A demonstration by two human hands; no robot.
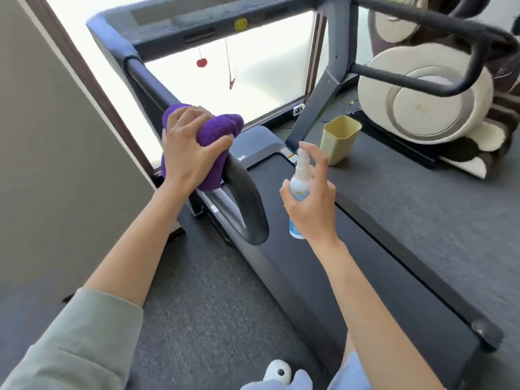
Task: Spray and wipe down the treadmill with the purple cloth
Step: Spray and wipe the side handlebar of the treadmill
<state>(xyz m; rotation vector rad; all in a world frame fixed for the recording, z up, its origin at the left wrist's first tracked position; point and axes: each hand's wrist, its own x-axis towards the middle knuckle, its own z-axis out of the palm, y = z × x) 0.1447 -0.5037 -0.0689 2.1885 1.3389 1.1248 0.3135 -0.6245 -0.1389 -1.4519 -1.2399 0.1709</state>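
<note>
The treadmill [323, 220] fills most of the view: console bar up top, belt running down to the right, and a padded left handrail [239, 198] that curves round in a loop below the fingers of the left hand. Off past the right hand's fingertips, a pale yellow bin [340, 139] stands on the dark floor beside the belt, with a round cream machine further right.

The purple cloth [216, 130] is bunched over the left handrail. The left hand [188, 153] grips it from above, fingers spread and curled round both cloth and rail, so the cloth sits clamped between palm and padding — folds bulge out past the fingertips toward the window.

The spray bottle [299, 190] stands upright in the right hand [312, 201], above the belt and apart from the rail. Thumb and lower fingers wrap its white body; the forefinger arches up over the nozzle cap, which points toward the cloth side.

As for progress, this looks like the handrail stage: cloth on the rail for wiping, bottle ready for a spray. No wet sheen or streaks can be made out anywhere, so which parts are finished is not clear. Judging by position alone, the console, the right handrail and the belt surround probably remain — the job seems nearer its start than its end.
</note>
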